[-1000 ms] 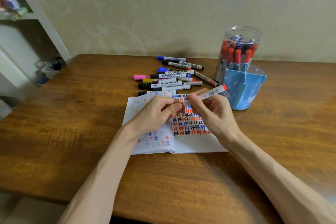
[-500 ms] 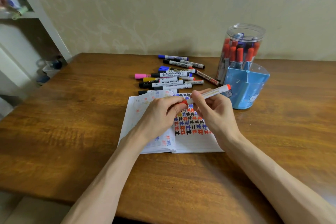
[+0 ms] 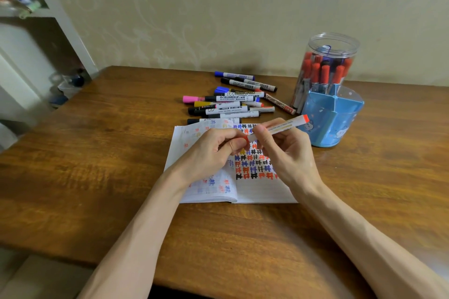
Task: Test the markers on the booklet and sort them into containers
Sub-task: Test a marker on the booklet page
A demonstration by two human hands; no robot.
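Midway through the sorting job, as I watch through the head camera: both hands meet over the open booklet (image 3: 262,192), which lies flat on the wooden worktop (image 3: 97,165). The right hand (image 3: 286,153) grips the barrel of a red marker (image 3: 279,127), held clear of the page and slanting up toward the right. The left hand (image 3: 213,150) pinches the red cap (image 3: 244,139) at the marker's lower end. I cannot tell whether the cap is going on or coming off.

The booklet's right page carries dense rows of red, blue and black test marks, with paler marks across the left page, so I judge that many markers are already tried. The clear jar (image 3: 332,42) at the far right backs that up: it stands packed with upright markers, mostly red-capped with some dark ones among them. The blue holder (image 3: 340,126) sits just in front of it. What its compartments hold is hard to make out from here.

A good deal is left. A pile of markers (image 3: 226,105) lies on the worktop just beyond the booklet, black, blue, pink and yellow caps among them, none yet in a container. The red marker in hand also awaits its place.
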